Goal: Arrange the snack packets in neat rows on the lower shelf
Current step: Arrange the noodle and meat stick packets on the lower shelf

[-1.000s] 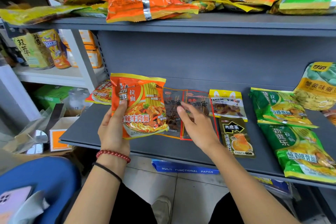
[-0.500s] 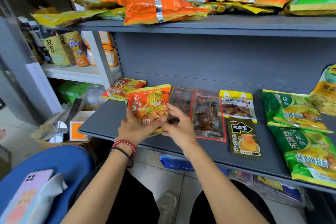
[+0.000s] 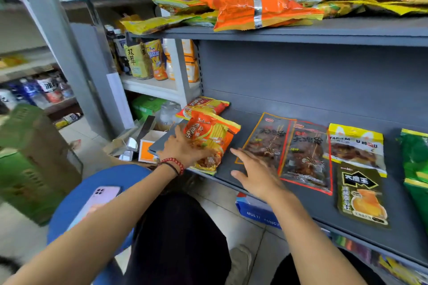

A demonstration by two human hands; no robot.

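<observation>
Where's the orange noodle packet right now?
Head view: the orange noodle packet sits at the left end of the lower shelf under the left hand, in front of another orange packet, left of the dark skewer packets.

Bright even light; soft shadows; wide-angle bending at edges; left side motion-blurred.

A small grocery shop: grey metal shelves (image 3: 324, 34) carry piles of snack packets (image 3: 243, 4), a neighbouring white rack (image 3: 159, 87) holds bagged goods, bottles (image 3: 30, 88) line a far shelf, and cartons (image 3: 30, 164) stand on the floor.
</observation>
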